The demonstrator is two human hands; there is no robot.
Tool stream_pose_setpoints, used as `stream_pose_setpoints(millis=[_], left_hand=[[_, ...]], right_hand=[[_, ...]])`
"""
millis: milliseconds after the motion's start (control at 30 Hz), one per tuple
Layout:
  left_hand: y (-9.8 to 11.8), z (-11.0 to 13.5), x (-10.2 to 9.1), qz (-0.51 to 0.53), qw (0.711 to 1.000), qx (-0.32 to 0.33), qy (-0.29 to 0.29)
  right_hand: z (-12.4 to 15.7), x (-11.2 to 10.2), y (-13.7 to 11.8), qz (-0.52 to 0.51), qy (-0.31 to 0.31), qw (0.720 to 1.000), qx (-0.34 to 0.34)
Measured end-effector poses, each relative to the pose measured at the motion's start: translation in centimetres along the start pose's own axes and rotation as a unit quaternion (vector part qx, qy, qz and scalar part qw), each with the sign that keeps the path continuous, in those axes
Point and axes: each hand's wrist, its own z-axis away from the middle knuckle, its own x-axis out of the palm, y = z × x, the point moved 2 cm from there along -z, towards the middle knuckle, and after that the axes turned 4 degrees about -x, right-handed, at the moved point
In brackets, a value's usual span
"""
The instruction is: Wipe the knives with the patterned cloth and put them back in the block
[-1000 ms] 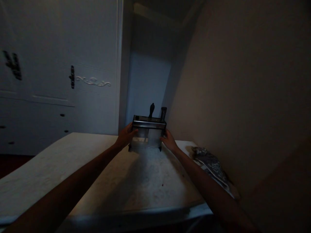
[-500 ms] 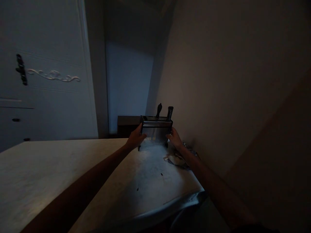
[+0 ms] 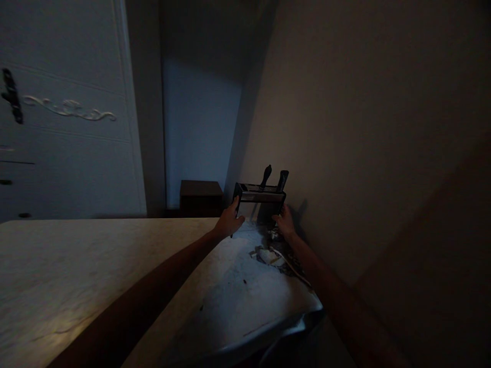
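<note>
The left hand (image 3: 229,221) and right hand (image 3: 285,223) grip a clear-sided knife block (image 3: 263,196), a touch past twelve o'clock from the person; whether it touches the pale table (image 3: 115,255), I can't tell from here. Two black handles (image 3: 266,177) jut from its top. Patterned cloth (image 3: 273,257) lies nearer, at one; a brown cabinet (image 3: 201,189) stands at eleven, a wardrobe (image 3: 76,158) at ten.

A black-framed box-shaped holder (image 3: 263,197) with a see-through front stands upright, gripped at both ends, toward the far side of the pale bench (image 3: 115,255). From its top rise a slim black handle (image 3: 266,176) and a broader black handle (image 3: 283,181), both leaning right.
</note>
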Motion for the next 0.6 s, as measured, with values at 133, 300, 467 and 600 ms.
stream_pose_setpoints(millis=[133,300,467,600], left_hand=[[-1.1,0.7,0.0,-0.037,0.999,0.016,-0.006],[-3.7,4.7,-0.9,-0.092,0.995,0.027,-0.020],[-7.2,8.9,-5.0,-0.112,0.993,0.016,-0.046],[-9.0,11.0,-10.1,-0.082,0.996,-0.029,-0.016]], right_hand=[[1.6,0.2,-1.8,0.034,0.085,0.996,0.007],[6.0,4.0,-6.5,0.040,0.075,0.992,-0.099],[10.3,10.6,-9.5,-0.030,-0.190,0.967,-0.167],[12.2,15.6,-9.2,-0.051,-0.310,0.941,-0.126]])
